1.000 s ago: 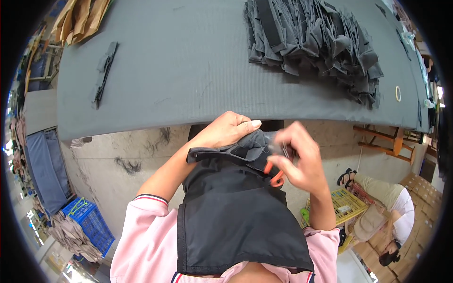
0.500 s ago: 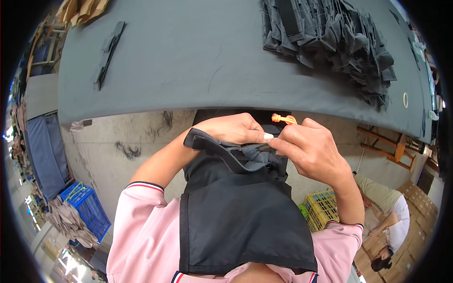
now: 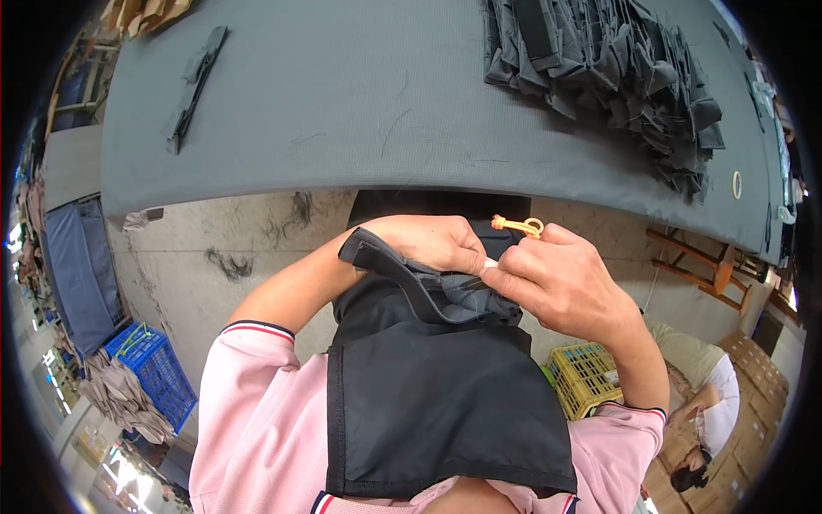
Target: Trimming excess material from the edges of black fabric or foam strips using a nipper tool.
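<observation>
In front of my waist, my left hand (image 3: 432, 243) pinches a dark grey sewn fabric piece (image 3: 409, 289), whose strap-like end hangs over my wrist. Loose threads show on its folds. My right hand (image 3: 567, 278) is closed beside it, thumb and fingertips meeting the left fingertips at the cloth. From the top of the right fist sticks out a knotted orange cord loop (image 3: 518, 226); whatever it belongs to is hidden in the fingers. Behind the piece lies my black apron (image 3: 445, 411).
A grey cloth-covered table (image 3: 342, 111) stretches ahead, bearing a heap of dark grey fabric pieces (image 3: 599, 60), a single narrow strip (image 3: 199, 86) and a tape ring (image 3: 736, 184). Blue (image 3: 154, 373) and yellow crates (image 3: 582, 377) stand at either side. Another person (image 3: 711, 403) bends near cartons at right.
Both hands and the fabric piece have shifted slightly downward in view. The orange cord has turned a little, its ring showing more plainly. The hold on the cloth stays the same.
</observation>
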Available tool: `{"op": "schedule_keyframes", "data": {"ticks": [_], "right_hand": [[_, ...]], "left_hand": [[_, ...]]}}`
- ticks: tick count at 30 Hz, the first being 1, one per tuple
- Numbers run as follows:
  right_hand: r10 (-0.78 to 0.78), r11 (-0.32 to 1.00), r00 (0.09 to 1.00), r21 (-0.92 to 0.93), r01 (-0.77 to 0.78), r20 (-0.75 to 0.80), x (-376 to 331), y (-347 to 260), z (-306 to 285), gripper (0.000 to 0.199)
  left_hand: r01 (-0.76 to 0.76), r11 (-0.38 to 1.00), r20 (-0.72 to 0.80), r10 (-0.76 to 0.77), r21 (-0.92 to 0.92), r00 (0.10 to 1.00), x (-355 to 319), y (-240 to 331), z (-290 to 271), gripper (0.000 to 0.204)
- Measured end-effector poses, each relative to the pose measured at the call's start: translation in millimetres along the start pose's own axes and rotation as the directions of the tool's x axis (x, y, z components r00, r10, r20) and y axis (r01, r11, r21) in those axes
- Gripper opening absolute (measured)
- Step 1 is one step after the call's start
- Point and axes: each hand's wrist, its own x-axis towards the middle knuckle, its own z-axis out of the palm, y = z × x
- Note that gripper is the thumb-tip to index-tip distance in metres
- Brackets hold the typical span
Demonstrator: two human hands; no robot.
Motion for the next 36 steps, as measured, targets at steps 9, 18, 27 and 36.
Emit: {"op": "schedule_keyframes", "data": {"ticks": [9, 18, 27, 36], "right_hand": [[0.022, 0.999, 1.000, 0.036, -0.022, 0.004, -6.2, 0.7, 10.2, 0.018], [0.396, 0.869, 0.909, 0.373, -0.325, -0.132, -27.3, -5.9, 25.6, 0.029], [0.615, 0.657, 0.788, 0.562, -0.503, -0.014, -13.7, -18.5, 38.4, 0.017], [0.758, 0.195, 0.628, 0.857, -0.477, 0.177, -57.1, -22.3, 25.8, 0.011]], "left_hand": [[-0.032, 0.999, 0.008, 0.032, 0.029, 0.999, 1.5, -4.6, 0.9, 0.032], [0.083, 0.995, -0.153, -0.074, 0.054, 0.986, -7.2, 8.2, -5.1, 0.044], [0.087, 0.970, -0.333, -0.007, 0.227, 0.943, -6.5, 18.4, -5.3, 0.049], [0.129, 0.884, -0.635, 0.214, 0.449, 0.743, -8.2, 10.6, -1.3, 0.051]]}}
